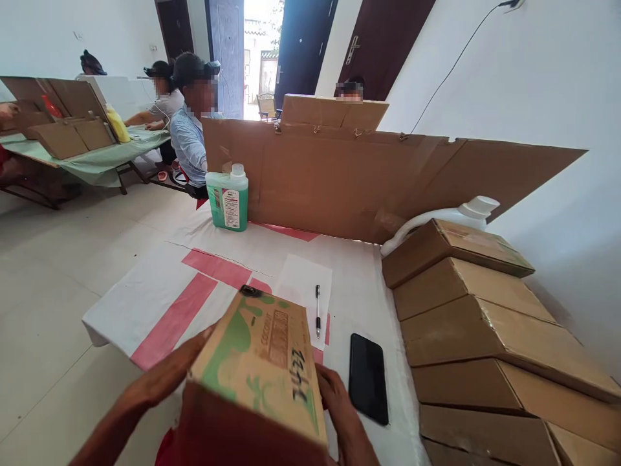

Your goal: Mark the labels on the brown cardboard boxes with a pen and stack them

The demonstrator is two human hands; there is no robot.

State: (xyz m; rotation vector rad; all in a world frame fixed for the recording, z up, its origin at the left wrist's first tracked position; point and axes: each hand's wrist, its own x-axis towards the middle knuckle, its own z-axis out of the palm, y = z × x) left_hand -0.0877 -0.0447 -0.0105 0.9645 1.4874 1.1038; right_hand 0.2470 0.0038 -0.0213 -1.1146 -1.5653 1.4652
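Note:
A cardboard box (262,356) with green printing and handwritten black digits is between my hands, close in front of me over the near edge of the table. My left hand (189,349) presses on its left side, the fingertips hidden behind the box. On the opposite side my right hand (337,398) grips it with bent fingers. A small black object (250,292) sits at the box's far left corner. Just right of my right hand lies a black phone (368,378). Beyond the box a pen (317,310) rests on a white paper sheet (295,278).
The table (160,272) has a white cover with red stripes. A bottle of green liquid (228,200) stands at its far left. A tall cardboard panel (330,181) closes the back. Stacked boxes (446,310) and a white jug (456,217) line the right. Other people sit beyond.

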